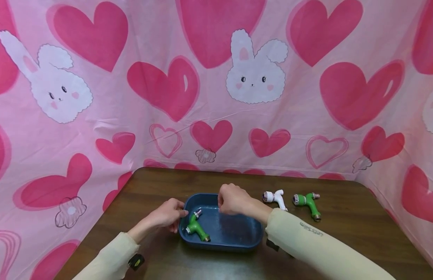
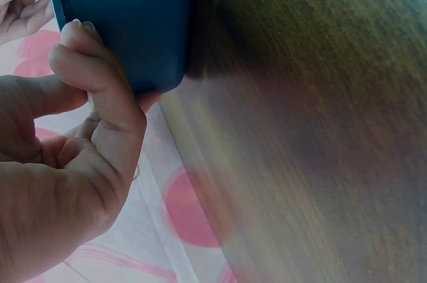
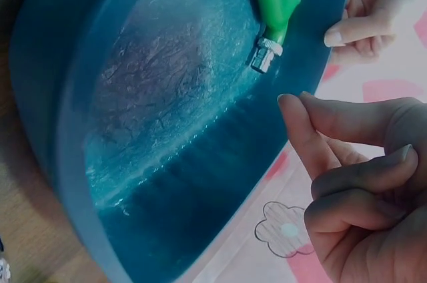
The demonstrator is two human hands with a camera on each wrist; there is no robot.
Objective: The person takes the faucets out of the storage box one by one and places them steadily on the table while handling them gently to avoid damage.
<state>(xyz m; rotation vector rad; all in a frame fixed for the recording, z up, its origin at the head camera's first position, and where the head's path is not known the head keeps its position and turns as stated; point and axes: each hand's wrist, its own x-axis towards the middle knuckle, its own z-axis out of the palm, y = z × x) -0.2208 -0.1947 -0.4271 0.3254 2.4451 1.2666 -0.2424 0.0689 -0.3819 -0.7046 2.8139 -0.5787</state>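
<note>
A dark blue plastic basin [image 1: 234,246] sits on the table in the head view. Inside its left end lies a green faucet [image 1: 196,228] with metal ends, and in the right wrist view the same faucet [image 3: 273,6] rests near the wall. My left hand [image 1: 169,214] holds the basin's left rim, thumb at the top edge and fingers against the outer wall. That outer wall [image 2: 127,23] fills the top of the left wrist view. Over the far rim is my right hand [image 1: 234,200], fingers curled, thumb and index tips close together; nothing shows between them.
Right of the basin, on the brown wooden table [image 1: 160,186], lie a white faucet [image 1: 276,198] and another green faucet [image 1: 309,204], both with knobs. A pink cloth [image 1: 209,101] with hearts and rabbits hangs behind the table's back edge.
</note>
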